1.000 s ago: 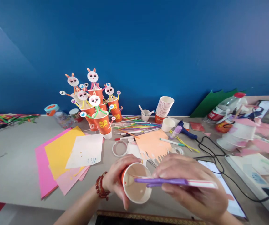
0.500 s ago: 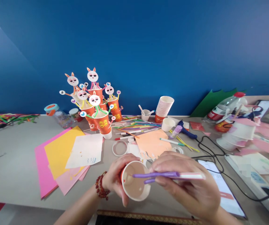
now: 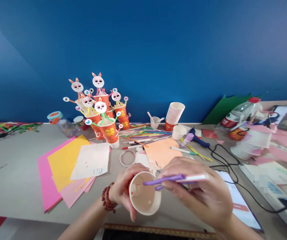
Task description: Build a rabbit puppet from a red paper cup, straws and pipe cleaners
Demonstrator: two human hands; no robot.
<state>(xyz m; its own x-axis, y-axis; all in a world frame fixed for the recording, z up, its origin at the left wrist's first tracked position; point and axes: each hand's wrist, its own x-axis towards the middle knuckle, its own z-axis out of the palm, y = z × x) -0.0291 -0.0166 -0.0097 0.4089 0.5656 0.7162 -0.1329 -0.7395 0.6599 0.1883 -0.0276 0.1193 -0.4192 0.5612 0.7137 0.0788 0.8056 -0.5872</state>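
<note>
My left hand (image 3: 120, 190), with a red bead bracelet on the wrist, is wrapped round an orange paper cup (image 3: 143, 196) tipped so its white inside faces me. My right hand (image 3: 203, 195) pinches a purple straw (image 3: 165, 180) together with a red-striped white straw (image 3: 196, 177). The purple tip lies across the cup's mouth, pointing left. Both hands hover low over the grey table (image 3: 15, 180) near its front edge.
Coloured paper sheets (image 3: 65, 166) lie left. Behind stand bunny cup figures (image 3: 100, 110), a stack of paper cups (image 3: 175, 115), loose straws (image 3: 146, 135), a tape ring (image 3: 127, 157), an orange cut sheet (image 3: 162, 151) and a glue gun (image 3: 198, 140). A phone (image 3: 238, 203), cables and clutter fill the right.
My right hand has drawn left and slightly up, tilting the straws so the purple tip sits further inside the cup. The left hand and cup have hardly moved.
</note>
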